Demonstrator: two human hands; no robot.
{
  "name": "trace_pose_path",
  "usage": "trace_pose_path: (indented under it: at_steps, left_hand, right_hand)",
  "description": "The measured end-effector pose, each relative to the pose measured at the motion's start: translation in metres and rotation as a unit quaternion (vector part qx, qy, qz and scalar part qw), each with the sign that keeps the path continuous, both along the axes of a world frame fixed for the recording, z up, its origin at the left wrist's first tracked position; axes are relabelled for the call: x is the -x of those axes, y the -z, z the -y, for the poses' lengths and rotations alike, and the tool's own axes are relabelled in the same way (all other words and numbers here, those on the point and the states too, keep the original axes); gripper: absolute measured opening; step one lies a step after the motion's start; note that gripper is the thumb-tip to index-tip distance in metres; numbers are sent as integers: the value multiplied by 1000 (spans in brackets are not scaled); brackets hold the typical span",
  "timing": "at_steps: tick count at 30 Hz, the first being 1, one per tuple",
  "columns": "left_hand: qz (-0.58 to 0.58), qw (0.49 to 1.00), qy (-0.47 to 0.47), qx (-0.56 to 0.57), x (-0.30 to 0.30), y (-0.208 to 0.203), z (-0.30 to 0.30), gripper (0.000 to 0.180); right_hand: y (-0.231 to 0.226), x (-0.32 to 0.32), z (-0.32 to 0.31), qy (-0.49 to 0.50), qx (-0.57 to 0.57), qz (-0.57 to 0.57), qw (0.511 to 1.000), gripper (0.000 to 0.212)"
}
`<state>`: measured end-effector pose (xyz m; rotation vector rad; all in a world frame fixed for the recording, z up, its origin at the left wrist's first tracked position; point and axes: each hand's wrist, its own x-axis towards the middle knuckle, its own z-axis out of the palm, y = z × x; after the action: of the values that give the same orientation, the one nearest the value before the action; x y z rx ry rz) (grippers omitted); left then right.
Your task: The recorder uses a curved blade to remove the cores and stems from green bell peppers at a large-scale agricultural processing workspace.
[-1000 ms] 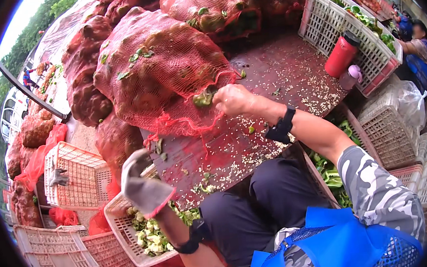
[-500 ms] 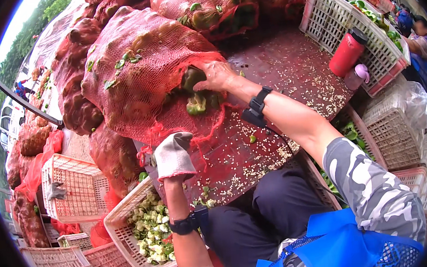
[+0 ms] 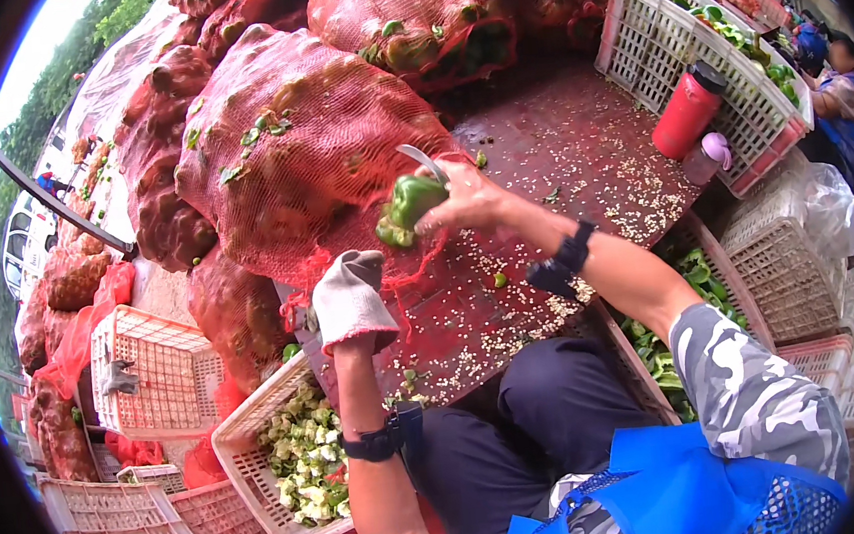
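My bare right hand point(image 3: 472, 195) is closed around a green bell pepper point(image 3: 410, 208). A thin curved blade point(image 3: 423, 161) sticks up beside its fingers; its handle is hidden. Just behind the pepper lies a big red mesh sack point(image 3: 287, 147) stuffed with peppers, its torn mouth facing me. Lower and to the left, my left hand point(image 3: 351, 298) wears a pale grey cloth glove. Its fingers are curled beside loose red mesh, and whatever they hold, if anything, is hidden.
Pale seeds litter the red board point(image 3: 556, 126). A crate of pepper cores point(image 3: 239, 432) stands at my left knee, and one of cut green pieces point(image 3: 694, 276) at my right. A red bottle point(image 3: 688, 111) stands by a white crate point(image 3: 675, 37). More full sacks point(image 3: 407, 17) lie behind.
My right hand has come out of the sack's mouth toward me, bringing the green bell pepper clear of the mesh. The gloved left hand has shifted slightly right.
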<state>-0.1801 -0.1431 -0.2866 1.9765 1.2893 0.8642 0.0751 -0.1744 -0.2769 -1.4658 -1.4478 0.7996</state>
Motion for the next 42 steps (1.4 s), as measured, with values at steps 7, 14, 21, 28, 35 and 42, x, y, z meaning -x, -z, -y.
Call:
trace_pose_path:
  at_steps: [7,14,21,28,35,42]
  left_hand:
    - [412,895,-9,171,-82,-40,54,26]
    - [489,838,-97,222,-98,-67,87,29]
    - [626,701,-64,335,-63,-2,33,30]
    - [521,812,-63,256,-75,-22,60,33]
    - [679,418,236,556,-27,42,-9,40]
    - [589,462,211,628,-34,-7,14,42]
  right_hand:
    - [-50,38,89,-11,-69,-143,987,73]
    - [-67,44,126,-15,-162,-50,985,79]
    - [-80,39,154,40,-62,38,997,49]
    - [-76,44,148,0,-68,179,981,35]
    - [-20,47,150,-118,-248,340,899,22]
    - [-53,27,146,-23,-104,112,988,44]
